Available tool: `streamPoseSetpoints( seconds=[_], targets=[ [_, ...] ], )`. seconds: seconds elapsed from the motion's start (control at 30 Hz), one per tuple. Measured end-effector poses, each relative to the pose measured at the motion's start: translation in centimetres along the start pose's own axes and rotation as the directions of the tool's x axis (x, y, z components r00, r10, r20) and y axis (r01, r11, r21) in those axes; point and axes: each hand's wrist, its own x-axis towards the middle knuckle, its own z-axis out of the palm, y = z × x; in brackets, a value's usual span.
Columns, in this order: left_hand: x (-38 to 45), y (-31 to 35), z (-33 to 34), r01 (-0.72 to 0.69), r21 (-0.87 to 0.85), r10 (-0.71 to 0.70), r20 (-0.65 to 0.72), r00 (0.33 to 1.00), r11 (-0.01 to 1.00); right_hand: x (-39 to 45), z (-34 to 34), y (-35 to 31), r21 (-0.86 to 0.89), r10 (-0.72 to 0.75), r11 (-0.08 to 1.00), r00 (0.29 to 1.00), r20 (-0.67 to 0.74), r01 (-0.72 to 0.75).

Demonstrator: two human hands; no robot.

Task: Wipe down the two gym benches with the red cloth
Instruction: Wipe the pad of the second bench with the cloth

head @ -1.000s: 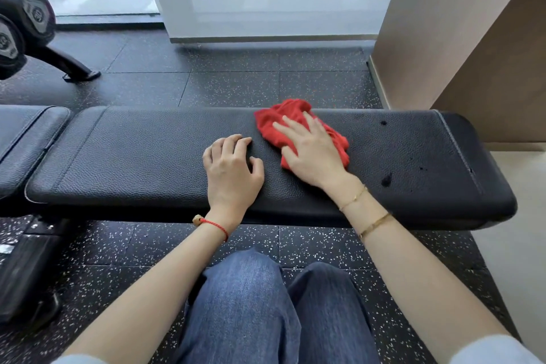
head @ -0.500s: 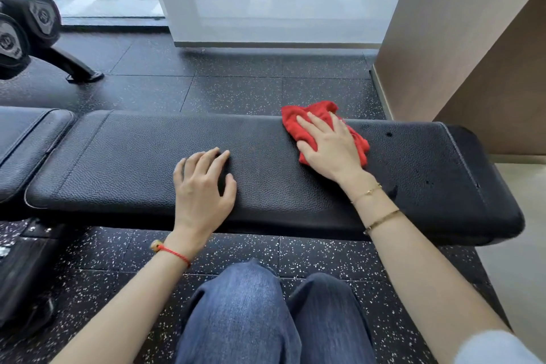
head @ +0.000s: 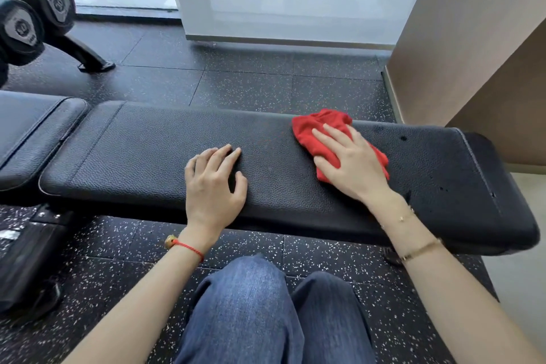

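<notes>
Right hand (head: pixel 351 165), fingers flat and spread, pressing crumpled red cloth (head: pixel 320 134) onto long black pebble-grained padded bench (head: pixel 141 156), toward its right far edge. Left hand (head: pixel 214 186) resting palm-down at bench middle, fingers loosely curved, holding nothing. Small dark spots dotting bench surface right of cloth. Second black padded bench (head: pixel 32 130) lying at left, cut off by frame edge. Black hexagonal dumbbells (head: pixel 38 12) sitting far left, partly cropped. Speckled black rubber floor tiles (head: pixel 251 86) lying beyond. Cloth's near half hidden under hand.
</notes>
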Motion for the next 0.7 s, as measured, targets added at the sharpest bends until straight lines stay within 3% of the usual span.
streamPoseSetpoints(
  seconds=[0.13, 0.3, 0.5, 0.6, 0.7],
  targets=[
    [0.0, 0.1, -0.5, 0.0, -0.022, 0.001, 0.01, 1.0, 1.0, 2.8, 1.1, -2.9, -0.032, 0.038, 0.999, 0.999, 0.02, -0.038],
    [-0.4, -1.3, -1.2, -0.01, 0.005, 0.01, -0.001, 1.0, 1.0, -0.7, 2.1, -6.2, -0.02, -0.194, 0.981, 0.98, 0.052, 0.195],
    [-0.8, -3.2, -1.4, -0.054, 0.047, 0.054, 0.017, 0.998, 0.997, -2.8, 1.3, -5.0, -0.307, -0.323, 0.895, 0.945, 0.059, 0.325],
    [-0.9, -3.1, -1.2, -0.047, 0.035, 0.047, 0.006, 0.999, 0.998, -2.1, 1.4, -4.9, -0.188, -0.348, 0.913, 0.932, 0.104, 0.362],
    [-1.0, -3.0, -1.1, -0.049, 0.034, 0.05, -0.007, 0.999, 0.998, -1.7, 2.1, -5.1, -0.099, -0.251, 0.961, 0.964, 0.088, 0.259]
  ],
)
